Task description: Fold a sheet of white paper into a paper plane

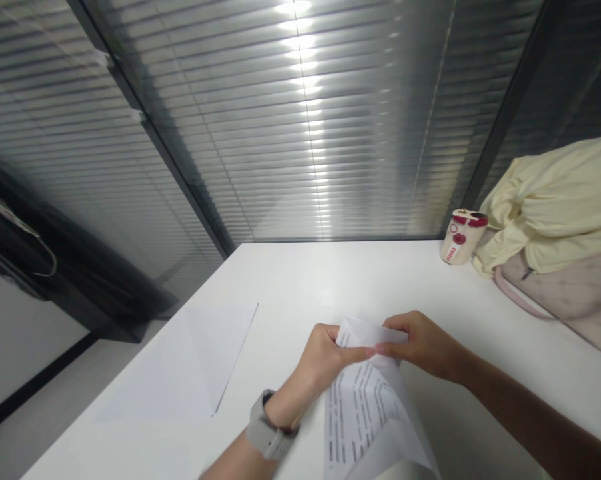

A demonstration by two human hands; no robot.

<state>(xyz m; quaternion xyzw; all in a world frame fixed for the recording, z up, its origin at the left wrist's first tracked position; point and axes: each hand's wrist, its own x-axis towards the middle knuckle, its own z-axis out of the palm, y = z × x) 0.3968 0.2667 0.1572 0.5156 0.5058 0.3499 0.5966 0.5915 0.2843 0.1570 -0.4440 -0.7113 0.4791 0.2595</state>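
Observation:
A folded sheet of printed paper (pixel 365 407) stands partly lifted off the white table (pixel 330 283), its printed side showing lines of text. My left hand (pixel 320 357) pinches the sheet's upper left part, and my right hand (pixel 418 345) grips its upper right edge. The fingertips of both hands nearly meet over the paper. A grey smartwatch (pixel 268 427) sits on my left wrist. To the left of my hands, a blank white sheet (pixel 195 360) lies flat on the table, with a crease visible across it.
A white and red lidded cup (pixel 463 237) stands at the far right of the table, next to a pale pink bag (pixel 560 293) under a pale yellow cloth (pixel 545 207). Glass panels with slatted blinds rise behind the table. A dark object (pixel 45 260) stands at left.

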